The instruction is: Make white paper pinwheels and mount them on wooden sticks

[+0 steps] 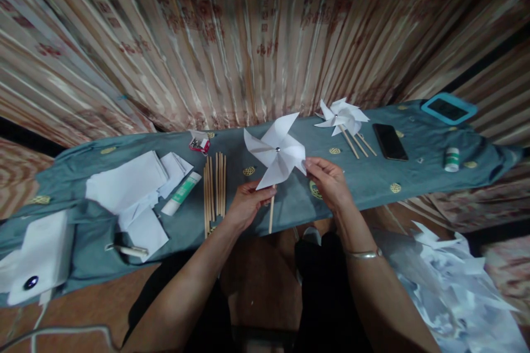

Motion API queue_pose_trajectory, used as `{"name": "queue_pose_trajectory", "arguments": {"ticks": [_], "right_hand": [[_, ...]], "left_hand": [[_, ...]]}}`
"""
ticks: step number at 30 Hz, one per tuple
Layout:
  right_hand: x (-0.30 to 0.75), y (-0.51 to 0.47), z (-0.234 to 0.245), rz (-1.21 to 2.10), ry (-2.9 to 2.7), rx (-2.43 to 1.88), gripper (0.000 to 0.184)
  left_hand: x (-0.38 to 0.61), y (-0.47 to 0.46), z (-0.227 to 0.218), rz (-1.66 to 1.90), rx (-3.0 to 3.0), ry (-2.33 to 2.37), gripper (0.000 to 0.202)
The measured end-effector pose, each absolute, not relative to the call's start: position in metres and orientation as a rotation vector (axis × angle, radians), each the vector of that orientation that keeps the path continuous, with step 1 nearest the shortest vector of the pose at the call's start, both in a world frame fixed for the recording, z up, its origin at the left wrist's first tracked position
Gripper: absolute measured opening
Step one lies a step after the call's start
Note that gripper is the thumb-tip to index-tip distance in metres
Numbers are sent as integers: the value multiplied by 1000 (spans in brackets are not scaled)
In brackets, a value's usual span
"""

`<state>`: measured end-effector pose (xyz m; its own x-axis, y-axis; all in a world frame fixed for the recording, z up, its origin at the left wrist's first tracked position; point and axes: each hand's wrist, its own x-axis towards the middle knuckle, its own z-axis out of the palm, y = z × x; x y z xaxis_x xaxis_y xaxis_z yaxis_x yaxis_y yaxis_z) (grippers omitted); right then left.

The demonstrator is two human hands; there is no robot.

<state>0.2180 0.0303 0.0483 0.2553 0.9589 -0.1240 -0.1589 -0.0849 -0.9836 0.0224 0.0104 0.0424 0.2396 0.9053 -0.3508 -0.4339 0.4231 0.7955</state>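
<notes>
A white paper pinwheel (277,149) with a shiny pin at its centre faces me over the middle of the cloth. My left hand (248,204) is closed on its wooden stick (271,215), just below the paper vanes. With thumb and fingertips, my right hand (329,181) pinches the tip of the right-hand vane. Left of my hands lie two groups of wooden sticks (214,187). Behind them sits a small open red box (199,142) of pins. At the back right, several finished pinwheels (342,117) lie overlapping, sticks toward me.
White paper sheets (128,179), a glue stick (181,193) and a white device (41,256) with a cable lie left. To the right are a phone (390,142), a blue-framed tablet (449,108) and another glue stick (452,159). A bag of pinwheels (459,287) stands low right.
</notes>
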Motion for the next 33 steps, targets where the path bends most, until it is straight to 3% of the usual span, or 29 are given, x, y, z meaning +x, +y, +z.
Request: {"name": "queue_pose_trajectory", "arguments": {"ticks": [12, 33], "right_hand": [[211, 16, 54, 1235, -894, -1259, 28], [184, 3, 59, 1396, -1007, -1215, 31]], "left_hand": [[26, 12, 46, 1106, 560, 965, 35], [29, 16, 39, 1125, 580, 947, 39]]}}
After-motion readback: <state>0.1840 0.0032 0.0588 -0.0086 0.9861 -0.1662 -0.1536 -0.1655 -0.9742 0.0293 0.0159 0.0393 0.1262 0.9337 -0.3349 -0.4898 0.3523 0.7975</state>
